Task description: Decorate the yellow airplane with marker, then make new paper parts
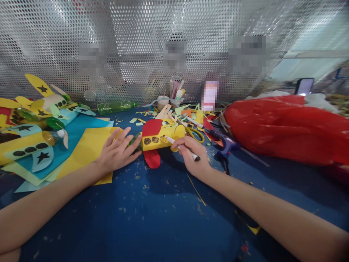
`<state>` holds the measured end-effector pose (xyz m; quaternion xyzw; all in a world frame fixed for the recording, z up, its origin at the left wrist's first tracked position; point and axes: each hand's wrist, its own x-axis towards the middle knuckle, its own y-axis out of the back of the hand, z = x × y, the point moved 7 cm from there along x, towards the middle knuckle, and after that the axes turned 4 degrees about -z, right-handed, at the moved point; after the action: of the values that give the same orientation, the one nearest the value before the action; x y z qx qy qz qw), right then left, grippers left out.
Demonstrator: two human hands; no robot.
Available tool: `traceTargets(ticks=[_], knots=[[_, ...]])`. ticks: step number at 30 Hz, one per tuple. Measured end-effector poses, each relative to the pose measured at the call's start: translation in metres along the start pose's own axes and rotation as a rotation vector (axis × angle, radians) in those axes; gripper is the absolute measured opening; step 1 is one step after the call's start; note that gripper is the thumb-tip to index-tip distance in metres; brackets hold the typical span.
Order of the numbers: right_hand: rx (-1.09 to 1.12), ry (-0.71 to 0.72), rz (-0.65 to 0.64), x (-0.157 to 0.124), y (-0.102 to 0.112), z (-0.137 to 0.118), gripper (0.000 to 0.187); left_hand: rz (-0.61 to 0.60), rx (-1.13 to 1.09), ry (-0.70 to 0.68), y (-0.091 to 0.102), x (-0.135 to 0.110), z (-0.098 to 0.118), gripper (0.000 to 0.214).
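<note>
Yellow paper clads the bottle plane (174,131), which I find on the blue tabletop (131,225) between both hands, long axis running roughly nine to three o'clock. It bears toward ten o'clock from the right hand (195,154) and three from the left hand (120,149). Right hand: closed in a pinch on a marker (171,141), tip at the third drawn circle, to which this hand is nearer. Left hand: spread, fingers over the neck end; whether they press on it I cannot tell.

Containers: toward twelve, a cup (163,104) beside upright sticks (174,89), their holder unclear to me; toward ten, a green bottle (116,107) on its side, contents indiscernible; toward three, a red bag (286,127), contents hidden.
</note>
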<state>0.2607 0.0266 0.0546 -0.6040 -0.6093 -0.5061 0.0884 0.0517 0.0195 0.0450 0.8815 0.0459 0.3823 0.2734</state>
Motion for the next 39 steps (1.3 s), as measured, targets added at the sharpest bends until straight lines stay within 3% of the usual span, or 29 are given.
traceTargets(ticks=[17, 39], knots=[[0.014, -0.002, -0.013, -0.0009, -0.0004, 0.0001, 0.024, 0.003, -0.138, 0.037, -0.0061, -0.006, -0.0047, 0.059], [0.024, 0.062, -0.031, -0.0018, -0.0014, -0.0027, 0.025, 0.003, -0.009, 0.004, -0.0036, -0.0032, -0.0017, 0.046]])
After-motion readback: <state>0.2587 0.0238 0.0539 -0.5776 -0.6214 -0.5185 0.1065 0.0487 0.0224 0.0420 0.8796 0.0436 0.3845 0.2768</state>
